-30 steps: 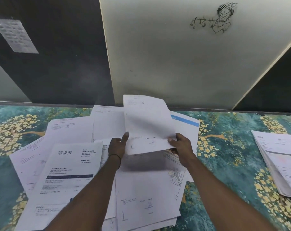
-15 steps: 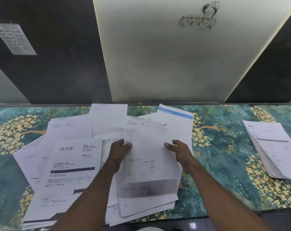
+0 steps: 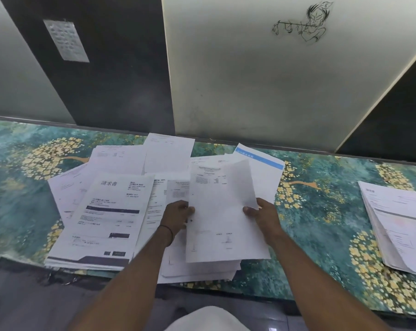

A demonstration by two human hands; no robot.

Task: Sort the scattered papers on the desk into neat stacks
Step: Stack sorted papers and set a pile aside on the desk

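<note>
Scattered white papers [image 3: 121,168] cover the middle and left of the desk [image 3: 321,211], which has a teal and gold floral top. A printed form with a dark bar [image 3: 111,211] lies on top at the left. A sheet with a blue header [image 3: 266,168] lies behind the pile. My left hand [image 3: 177,216] pinches the left edge of a white sheet [image 3: 222,211]. My right hand [image 3: 261,216] grips the same sheet's right edge, whose upper corner curls up. More sheets lie under it. A neat stack of papers [image 3: 397,223] sits at the far right.
A wall of dark and pale panels rises behind the desk, with a line drawing [image 3: 302,22] on the pale panel and a notice sheet [image 3: 66,40] on the dark one. The desk's front edge runs just below the pile, with tiled floor [image 3: 47,304] under it.
The sheet held up in both hands came down onto the middle pile. My hands now hold a sheet by its side edges. The view has tilted down and back.
</note>
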